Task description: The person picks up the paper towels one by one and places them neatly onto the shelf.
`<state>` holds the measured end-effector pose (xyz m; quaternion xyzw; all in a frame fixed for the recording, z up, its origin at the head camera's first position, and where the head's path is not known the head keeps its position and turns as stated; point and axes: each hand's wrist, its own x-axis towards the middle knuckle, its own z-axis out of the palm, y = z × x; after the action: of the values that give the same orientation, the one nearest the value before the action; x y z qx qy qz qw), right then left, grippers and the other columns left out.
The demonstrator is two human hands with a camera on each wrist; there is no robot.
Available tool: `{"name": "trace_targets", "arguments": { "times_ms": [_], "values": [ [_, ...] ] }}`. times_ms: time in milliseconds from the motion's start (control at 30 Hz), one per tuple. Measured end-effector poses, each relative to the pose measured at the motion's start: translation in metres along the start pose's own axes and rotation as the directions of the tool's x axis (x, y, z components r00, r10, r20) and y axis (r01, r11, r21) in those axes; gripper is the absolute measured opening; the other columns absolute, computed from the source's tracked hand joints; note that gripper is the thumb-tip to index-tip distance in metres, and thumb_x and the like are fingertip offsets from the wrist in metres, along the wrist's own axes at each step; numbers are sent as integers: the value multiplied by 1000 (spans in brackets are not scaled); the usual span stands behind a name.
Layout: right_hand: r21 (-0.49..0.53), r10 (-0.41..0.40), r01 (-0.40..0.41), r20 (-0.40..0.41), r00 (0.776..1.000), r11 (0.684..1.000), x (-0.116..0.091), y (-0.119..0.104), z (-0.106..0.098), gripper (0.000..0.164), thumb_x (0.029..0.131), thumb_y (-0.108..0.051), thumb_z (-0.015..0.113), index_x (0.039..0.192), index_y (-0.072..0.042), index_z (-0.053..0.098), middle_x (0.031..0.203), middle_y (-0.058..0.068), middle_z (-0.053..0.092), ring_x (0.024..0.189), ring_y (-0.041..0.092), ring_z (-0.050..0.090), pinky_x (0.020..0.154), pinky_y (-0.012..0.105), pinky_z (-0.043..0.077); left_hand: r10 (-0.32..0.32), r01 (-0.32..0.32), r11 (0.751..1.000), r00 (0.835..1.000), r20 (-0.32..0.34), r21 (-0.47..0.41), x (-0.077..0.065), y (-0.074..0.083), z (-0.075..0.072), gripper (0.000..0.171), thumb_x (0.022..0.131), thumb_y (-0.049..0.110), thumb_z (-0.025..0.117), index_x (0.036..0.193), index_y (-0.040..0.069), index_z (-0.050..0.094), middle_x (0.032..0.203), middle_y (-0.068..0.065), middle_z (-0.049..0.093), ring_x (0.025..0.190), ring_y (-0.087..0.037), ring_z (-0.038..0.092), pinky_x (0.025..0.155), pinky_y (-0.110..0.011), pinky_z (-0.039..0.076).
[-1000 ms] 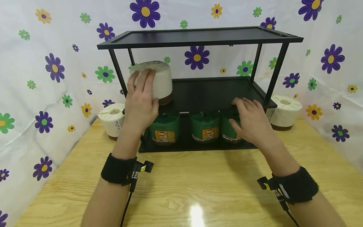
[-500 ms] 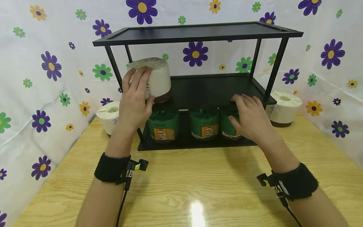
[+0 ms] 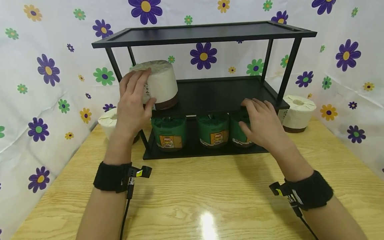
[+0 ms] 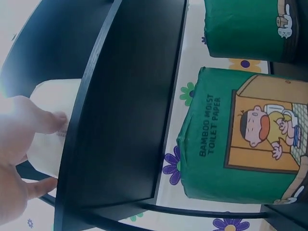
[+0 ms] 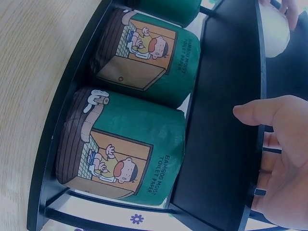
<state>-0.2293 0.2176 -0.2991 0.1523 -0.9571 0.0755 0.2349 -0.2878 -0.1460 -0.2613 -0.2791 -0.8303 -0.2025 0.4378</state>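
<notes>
On the middle shelf's left end stands a white-wrapped toilet paper roll [image 3: 163, 81] with a brown lower band. My left hand [image 3: 132, 96] grips its left side, fingers over the upper edge and thumb against the front; in the left wrist view the thumb lies on the white wrapper. At the right part of the black shelf rack [image 3: 222, 95], my right hand [image 3: 259, 123] holds the middle shelf's front edge, with fingers on top and thumb below. Below stand several green toilet paper rolls [image 3: 169, 133], one partly hidden by the right hand.
A white roll [image 3: 298, 111] stands on the wooden table [image 3: 192, 190] right of the rack. Another white roll [image 3: 108, 121] on the left is partly behind my left arm. A flower-printed cloth [image 3: 177, 10] hangs behind. Cables run from both wrist cameras.
My left hand has shifted left around the white roll's side, uncovering more of its front and print. The right hand stays on the shelf edge. The whole head view has shifted slightly.
</notes>
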Motion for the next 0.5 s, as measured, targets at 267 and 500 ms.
{"name": "trace_targets", "arguments": {
  "times_ms": [267,500],
  "values": [
    [-5,17,-17,21,1000,1000,0,-2,-1,54,92,-25,69,136,-5,45,140,23,55,139,41,42,119,59,24,90,-93,993,995,43,76,3,20,-1,64,90,12,63,149,4,41,152,-19,42,145,-39,29,122,-57,18],
    [-11,10,-10,9,1000,1000,-1,-3,-2,54,92,-25,69,136,-4,45,139,24,56,138,41,43,119,59,25,68,-86,988,988,141,125,0,31,2,74,89,18,69,154,8,34,161,-15,31,148,-36,21,113,-61,23]
  ]
}}
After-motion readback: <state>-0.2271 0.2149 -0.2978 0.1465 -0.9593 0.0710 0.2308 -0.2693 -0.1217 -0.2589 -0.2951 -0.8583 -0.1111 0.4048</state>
